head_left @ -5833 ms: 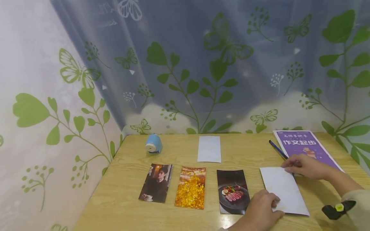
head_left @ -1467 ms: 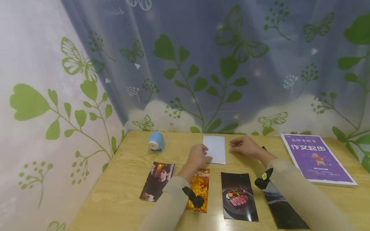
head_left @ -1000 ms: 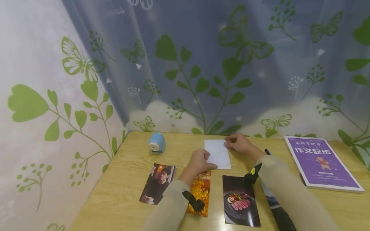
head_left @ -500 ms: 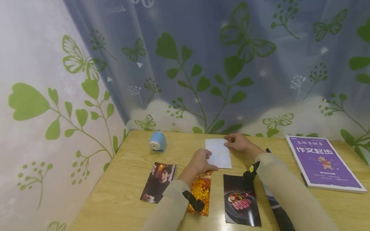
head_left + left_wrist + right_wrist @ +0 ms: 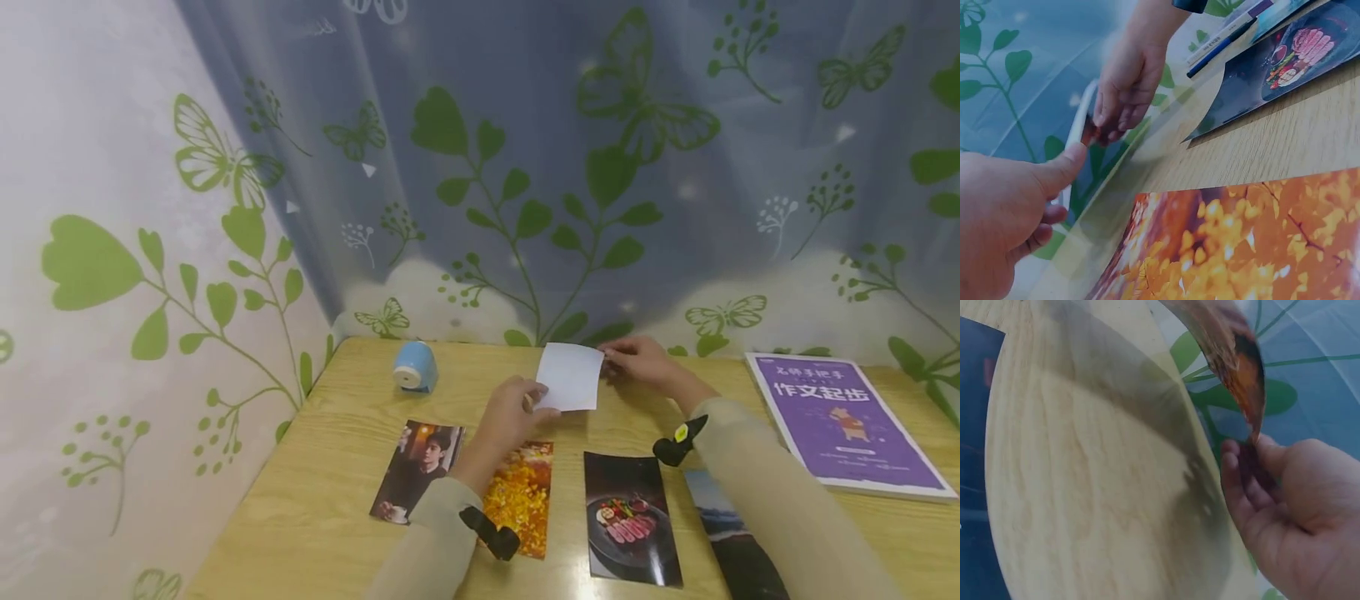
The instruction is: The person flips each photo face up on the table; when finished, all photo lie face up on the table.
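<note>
Head view: both hands hold a card (image 5: 570, 377) lifted off the table (image 5: 315, 517) near the middle of its far edge, white back toward the camera. The left hand (image 5: 510, 414) pinches the card's lower left corner between thumb and fingers; the right hand (image 5: 637, 360) pinches its upper right corner. Each grip is narrow, closed on the card's edge alone.

What could go wrong: the card is held only by two opposite corners, so it may bow or crease if the hands pull unevenly, and a glossy face could slip out of so slight a pinch. If it drops, it would likely land on the orange photo (image 5: 517, 496) just below and knock the row askew.

The card is thin and rectangular, and it curves visibly in the right wrist view (image 5: 1235, 356), where the hidden face seems to be a dark reddish-orange print, though the blur leaves that unsure. In the left wrist view the thumb (image 5: 1063, 172) presses on its edge.

Along the near edge lie a portrait photo (image 5: 418, 468), the orange photo, a steak photo (image 5: 632, 517) and a fourth photo (image 5: 731, 542) partly under the right sleeve. A blue sharpener (image 5: 415, 367) sits by the far left corner, a purple book (image 5: 843, 421) at the right edge.
</note>
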Motion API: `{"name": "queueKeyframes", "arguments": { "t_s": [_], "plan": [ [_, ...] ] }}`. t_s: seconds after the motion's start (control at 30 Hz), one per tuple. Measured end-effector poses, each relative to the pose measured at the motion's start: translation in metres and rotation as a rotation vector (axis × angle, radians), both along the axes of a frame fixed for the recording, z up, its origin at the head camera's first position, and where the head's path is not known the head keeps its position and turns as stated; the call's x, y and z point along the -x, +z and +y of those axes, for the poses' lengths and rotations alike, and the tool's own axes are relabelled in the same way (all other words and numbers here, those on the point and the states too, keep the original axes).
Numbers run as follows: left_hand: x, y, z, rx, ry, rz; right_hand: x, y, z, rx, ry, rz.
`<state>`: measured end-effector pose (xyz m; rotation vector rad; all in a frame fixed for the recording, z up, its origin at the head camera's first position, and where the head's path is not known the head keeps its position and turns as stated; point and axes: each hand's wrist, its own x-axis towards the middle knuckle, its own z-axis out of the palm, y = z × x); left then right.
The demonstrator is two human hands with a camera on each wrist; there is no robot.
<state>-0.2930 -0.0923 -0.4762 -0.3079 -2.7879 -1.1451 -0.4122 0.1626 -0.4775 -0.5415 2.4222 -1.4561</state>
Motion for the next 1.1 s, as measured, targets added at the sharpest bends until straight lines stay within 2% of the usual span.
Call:
{"name": "queueKeyframes", "arguments": {
  "t_s": [0.23,0.37,0.53,0.73,0.83,0.97,1.1],
  "plan": [
    [-0.003,0.008,-0.001,-0.020,-0.088,0.206,-0.003,0.021,0.001,0.083,0.032,0.055],
    [-0.006,0.012,0.002,-0.049,-0.128,0.250,0.001,0.026,0.002,0.123,-0.031,0.101],
    [-0.012,0.016,0.009,-0.115,-0.158,0.203,0.004,0.029,-0.001,0.103,-0.104,0.203],
    [-0.019,0.016,0.018,-0.203,-0.178,0.102,0.002,0.038,-0.012,0.093,-0.107,0.180],
    [-0.021,0.014,0.024,-0.219,-0.179,0.063,0.003,0.039,-0.017,0.084,-0.076,0.177],
    [-0.025,0.011,0.029,-0.195,-0.166,0.037,0.005,0.038,-0.025,0.064,-0.037,0.181],
    [-0.028,0.007,0.030,-0.137,-0.121,0.080,0.004,0.035,-0.035,0.049,-0.054,0.190]
  ]
}}
